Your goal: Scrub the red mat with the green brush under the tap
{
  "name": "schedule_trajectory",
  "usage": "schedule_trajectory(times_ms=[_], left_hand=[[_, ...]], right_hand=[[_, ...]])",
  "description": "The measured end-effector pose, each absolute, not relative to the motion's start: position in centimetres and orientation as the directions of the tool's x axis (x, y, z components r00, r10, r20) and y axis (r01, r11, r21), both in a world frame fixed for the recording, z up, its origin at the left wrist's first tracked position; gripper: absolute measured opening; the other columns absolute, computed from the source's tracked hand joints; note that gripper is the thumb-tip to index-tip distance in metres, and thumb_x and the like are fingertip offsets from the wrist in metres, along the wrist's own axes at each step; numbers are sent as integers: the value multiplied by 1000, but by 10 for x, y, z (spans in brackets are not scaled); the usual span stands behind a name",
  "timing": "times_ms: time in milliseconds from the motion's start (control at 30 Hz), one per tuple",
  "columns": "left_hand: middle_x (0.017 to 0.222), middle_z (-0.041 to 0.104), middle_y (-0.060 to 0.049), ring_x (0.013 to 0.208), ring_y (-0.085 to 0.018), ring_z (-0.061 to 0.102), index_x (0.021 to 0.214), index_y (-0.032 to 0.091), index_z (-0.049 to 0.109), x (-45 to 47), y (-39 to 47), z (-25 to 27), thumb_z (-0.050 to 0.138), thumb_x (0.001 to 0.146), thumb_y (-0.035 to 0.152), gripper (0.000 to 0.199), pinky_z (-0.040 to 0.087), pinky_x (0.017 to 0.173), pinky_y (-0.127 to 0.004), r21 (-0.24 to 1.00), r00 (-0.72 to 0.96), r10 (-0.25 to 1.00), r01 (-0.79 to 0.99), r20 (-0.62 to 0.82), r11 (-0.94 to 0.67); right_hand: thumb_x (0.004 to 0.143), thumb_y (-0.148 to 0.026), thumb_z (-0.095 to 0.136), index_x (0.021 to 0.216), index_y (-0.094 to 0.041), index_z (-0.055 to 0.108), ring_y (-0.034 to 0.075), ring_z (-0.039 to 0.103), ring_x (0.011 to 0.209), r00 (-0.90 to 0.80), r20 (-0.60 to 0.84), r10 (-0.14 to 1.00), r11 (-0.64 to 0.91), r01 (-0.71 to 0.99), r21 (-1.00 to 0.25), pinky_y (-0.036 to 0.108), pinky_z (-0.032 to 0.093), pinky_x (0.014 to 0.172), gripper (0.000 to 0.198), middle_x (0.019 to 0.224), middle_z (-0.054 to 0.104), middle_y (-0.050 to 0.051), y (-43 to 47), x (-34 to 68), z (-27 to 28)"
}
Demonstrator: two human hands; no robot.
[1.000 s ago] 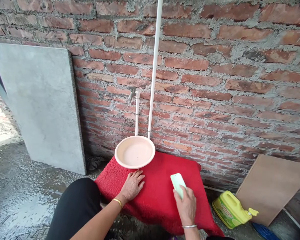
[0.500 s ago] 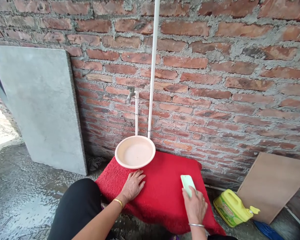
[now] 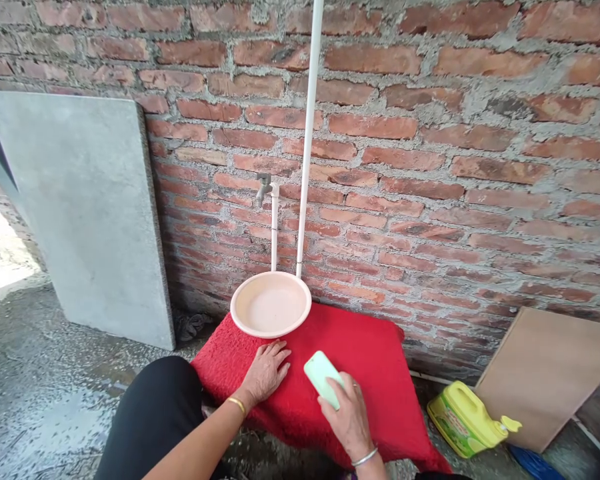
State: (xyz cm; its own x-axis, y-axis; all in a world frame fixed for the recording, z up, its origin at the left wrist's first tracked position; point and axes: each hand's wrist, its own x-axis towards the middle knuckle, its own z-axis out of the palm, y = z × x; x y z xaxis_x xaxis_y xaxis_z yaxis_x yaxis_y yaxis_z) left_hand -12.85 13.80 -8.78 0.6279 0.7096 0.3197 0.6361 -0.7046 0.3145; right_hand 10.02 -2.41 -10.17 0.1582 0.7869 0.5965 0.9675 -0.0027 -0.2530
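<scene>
A red, fleecy cloth [image 3: 363, 347] covers a low surface in front of me. My left hand [image 3: 266, 372] lies flat on its left part, fingers spread, just below the basin. My right hand [image 3: 347, 413] is wrapped round a pale green scrub brush [image 3: 320, 373], an oblong with rounded corners, on the middle of the cloth. The brush's underside is hidden. At the cloth's back left edge sits a shallow pale pink basin [image 3: 271, 327] with nothing visible in it.
Behind the basin stands a tap [image 3: 264, 189] on a white pipe, by a brick wall [image 3: 430, 160]. A grey slab [image 3: 95, 213] leans at left over wet floor [image 3: 55, 413]. At right are a yellow jug [image 3: 467, 420], a brown board [image 3: 545, 373] and something blue [image 3: 533, 462].
My right hand has slid the scrub brush leftward over the cloth, from its right side to the middle, and the brush has tilted. My left hand stays in place.
</scene>
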Motion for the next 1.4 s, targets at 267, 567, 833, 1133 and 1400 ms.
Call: schedule_trajectory(times_ms=[267,567,833,1133,1400], left_hand=[[143,62,-9,135,-27,52,128,26,67,-129,137,-86,56,95,25,34,39,113,-50,291,637,709,646,302,-705],[142,62,-9,135,-27,52,126,25,68,-127,137,-87,56,95,24,33,38,113,-50,322,624,713,636,321,-701],[143,61,-8,136,-26,51,127,26,67,-129,136,-85,55,96,24,33,37,113,-49,310,634,703,631,322,-711],[142,62,-9,135,-27,53,127,25,67,-128,136,-85,57,95,24,34,38,113,-49,302,631,710,642,314,-704],[142,62,-9,136,-27,52,127,26,67,-127,136,-87,57,94,24,34,37,114,-50,325,622,716,638,317,-698]], right_hand=[[95,-54,48,108,-23,75,25,63,83,484,564,669,-448,868,-213,37,49,74,43,98,67,12,-38,153,-102],[96,-69,41,108,-19,73,27,64,89,472,648,598,-318,882,-349,39,52,78,60,99,65,13,-33,156,-102],[85,-42,71,119,-34,70,25,64,103,39,539,842,53,987,-154,39,51,92,35,122,66,5,-15,73,-102],[94,-56,50,119,-21,72,29,65,88,645,456,613,-631,747,-210,40,48,73,49,102,67,15,-42,180,-98],[96,-61,47,111,-23,73,26,63,92,358,593,722,-226,931,-287,38,51,81,49,103,66,12,-19,126,-103]])
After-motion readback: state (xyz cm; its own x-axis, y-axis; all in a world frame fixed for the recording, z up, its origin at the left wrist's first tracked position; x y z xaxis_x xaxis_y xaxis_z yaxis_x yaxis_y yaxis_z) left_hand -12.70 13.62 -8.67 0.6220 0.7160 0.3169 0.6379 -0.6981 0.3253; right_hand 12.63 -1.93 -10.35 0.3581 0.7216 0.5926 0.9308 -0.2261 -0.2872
